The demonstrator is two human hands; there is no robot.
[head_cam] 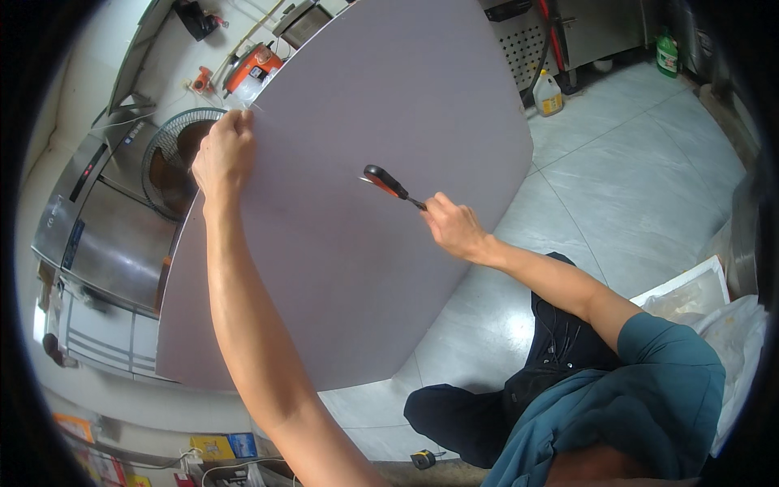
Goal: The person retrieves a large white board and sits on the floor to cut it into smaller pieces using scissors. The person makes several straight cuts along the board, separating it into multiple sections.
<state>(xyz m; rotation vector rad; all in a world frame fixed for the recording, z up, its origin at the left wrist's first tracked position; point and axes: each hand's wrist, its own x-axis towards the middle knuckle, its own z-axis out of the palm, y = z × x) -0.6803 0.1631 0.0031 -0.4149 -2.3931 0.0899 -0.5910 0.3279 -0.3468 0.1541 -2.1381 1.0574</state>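
Note:
A large grey board (365, 109) stands before me, its face filling the middle of the view. At its upper left edge is my left hand (226, 152), the fingers curled over the rim; a bit of clear plastic shows just beyond them. My right hand (456, 225) is closed around the metal end of a tool with a black and orange handle (384, 181), possibly a knife or scissors. The handle points up and left in front of the board. What the right fingers cover of the tool is hidden.
Behind the board at left are a fan (176, 164), a steel appliance (122, 231) and an orange cooker (252, 68). On the tiled floor are a jug (548, 94), a green bottle (666, 55) and a tape measure (423, 459). A white foam box (688, 283) lies at right.

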